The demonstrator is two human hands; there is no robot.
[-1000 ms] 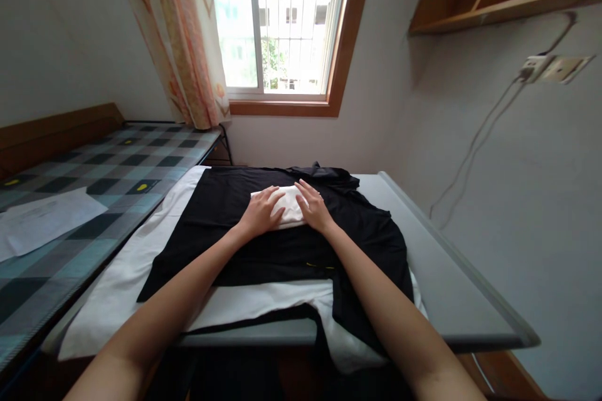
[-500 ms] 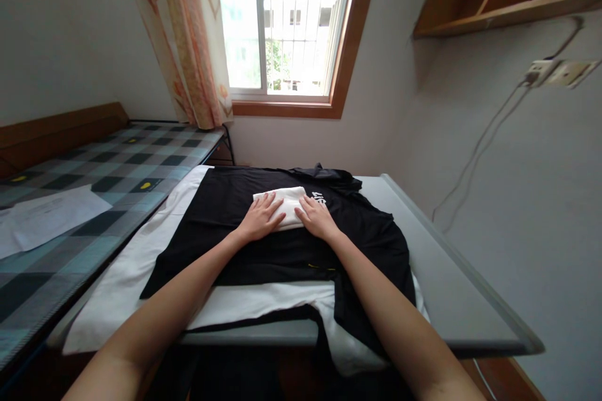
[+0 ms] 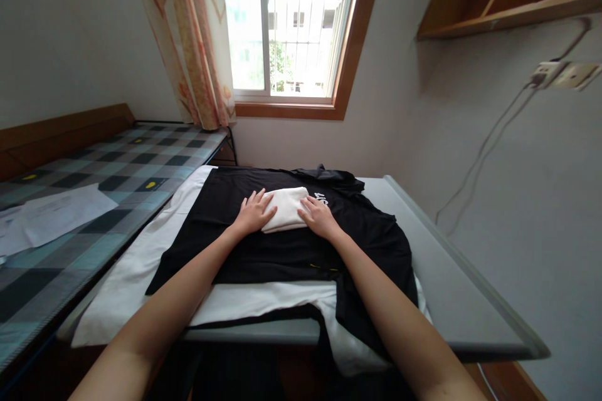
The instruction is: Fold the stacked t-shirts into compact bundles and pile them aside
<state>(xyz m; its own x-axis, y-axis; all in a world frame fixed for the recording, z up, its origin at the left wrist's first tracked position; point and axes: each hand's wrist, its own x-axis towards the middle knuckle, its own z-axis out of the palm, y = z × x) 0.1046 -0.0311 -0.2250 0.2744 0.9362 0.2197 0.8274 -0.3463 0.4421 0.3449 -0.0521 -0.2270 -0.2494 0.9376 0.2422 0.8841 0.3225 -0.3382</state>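
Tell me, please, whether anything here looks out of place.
The white fabric beneath the black T-shirt droops over the near edge of the table, looking askew beside the flat-laid layers. Loose papers also lie skewed on the checkered mattress. I see no spill or damage.

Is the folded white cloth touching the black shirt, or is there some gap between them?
Touching. The head view shows the folded white cloth lying flat on top of the black shirt, with no gap visible along its near edge.

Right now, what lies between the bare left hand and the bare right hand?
A folded white cloth, on a black printed garment, in the head view.
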